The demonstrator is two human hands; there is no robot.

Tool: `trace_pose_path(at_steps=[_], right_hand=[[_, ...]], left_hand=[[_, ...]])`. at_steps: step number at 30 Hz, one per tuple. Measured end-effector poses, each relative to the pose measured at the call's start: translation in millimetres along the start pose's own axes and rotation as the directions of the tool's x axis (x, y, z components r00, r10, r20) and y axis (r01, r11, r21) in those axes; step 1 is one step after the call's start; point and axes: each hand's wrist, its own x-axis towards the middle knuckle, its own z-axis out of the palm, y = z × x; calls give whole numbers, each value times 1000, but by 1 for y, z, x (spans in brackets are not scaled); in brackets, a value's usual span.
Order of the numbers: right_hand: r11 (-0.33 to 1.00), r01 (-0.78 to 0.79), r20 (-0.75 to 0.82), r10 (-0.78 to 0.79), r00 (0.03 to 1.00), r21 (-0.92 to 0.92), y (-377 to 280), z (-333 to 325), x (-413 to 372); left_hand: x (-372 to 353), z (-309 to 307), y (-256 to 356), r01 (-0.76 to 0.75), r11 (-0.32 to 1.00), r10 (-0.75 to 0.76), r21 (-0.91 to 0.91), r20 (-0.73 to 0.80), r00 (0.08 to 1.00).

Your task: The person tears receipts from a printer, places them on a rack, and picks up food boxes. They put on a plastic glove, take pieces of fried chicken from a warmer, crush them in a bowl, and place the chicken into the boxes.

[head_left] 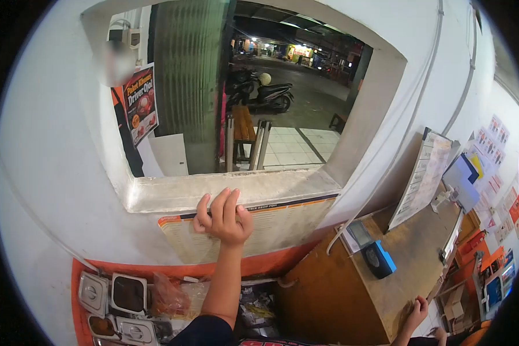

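My left hand is raised at the sill of a wall opening, its fingers apart and slightly bent, with nothing in them. Just behind and below it, a printed poster with an orange and dark top band hangs on the wall. At the near edge of a wooden counter, my right hand shows small, fingers loosely bent, and I see nothing in it. On that counter lie a blue and black device and a grey transparent box.
Metal containers and a plastic bag sit low left. A tilted board stands on the counter. Through the opening are a bench and a motorcycle. Another hand, apparently another person's, shows at lower right.
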Motion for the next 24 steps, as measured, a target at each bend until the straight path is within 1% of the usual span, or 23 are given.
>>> trace_pose_path(at_steps=[2,5,7,8,10,11,13,14,15,17,18,19,20,21,22,23,24], right_hand=[[1000,9,-9,-9,1000,11,7,-3,-1],[1000,9,-14,-8,1000,20,0,-5,-7],[992,-75,5,75,997,97,-23,-3,-23],[992,-74,-9,76,997,100,-22,-5,-30],[998,-38,21,37,999,55,-20,-9,-43],[998,-39,4,39,999,53,-21,-15,-53],[992,-50,-42,55,998,116,-26,-25,-74],[971,-57,-64,74,995,234,-14,-33,-82],[972,-57,-83,78,993,227,1,-45,-92],[925,-266,-101,302,948,272,26,-73,-108],[900,-375,-138,410,902,224,26,-81,-117],[897,-371,-60,395,917,239,38,-100,-122],[907,-347,-62,371,926,240,39,-111,-132],[913,-324,-93,356,930,248,35,-122,-136],[908,-321,-81,353,932,268,22,-133,-144],[927,-289,-126,325,937,241,24,-148,-152],[894,-353,-119,397,910,277,8,-164,-158]], left_hand=[[0,-1,0,3,1000,-3,-7,8,1000],[-1,-1,-2,-1,1000,1,-16,-2,1000],[-1,1,-2,-9,1000,9,-14,-28,1000],[0,0,-2,-10,1000,10,-27,-33,999],[0,-2,-3,-17,1000,17,-6,-16,1000],[-1,-4,-3,-17,1000,16,-23,-18,1000],[-2,-3,-4,-23,1000,23,-8,-15,1000],[-4,-2,-5,-17,1000,17,-14,-13,1000],[-4,-1,-6,-16,999,16,-34,-9,1000],[-2,-7,-4,-9,1000,9,2,19,1000],[-3,-8,-5,-15,1000,14,17,38,999],[-5,-11,-8,-29,999,26,41,60,998],[-4,-11,-10,-54,998,51,43,82,995],[-6,-8,-18,-88,996,88,1,65,994],[-10,-2,-26,-123,989,127,-79,44,991],[-12,-5,-30,-182,982,186,-47,78,980],[-18,-1,-43,-230,971,234,-65,49,971]])
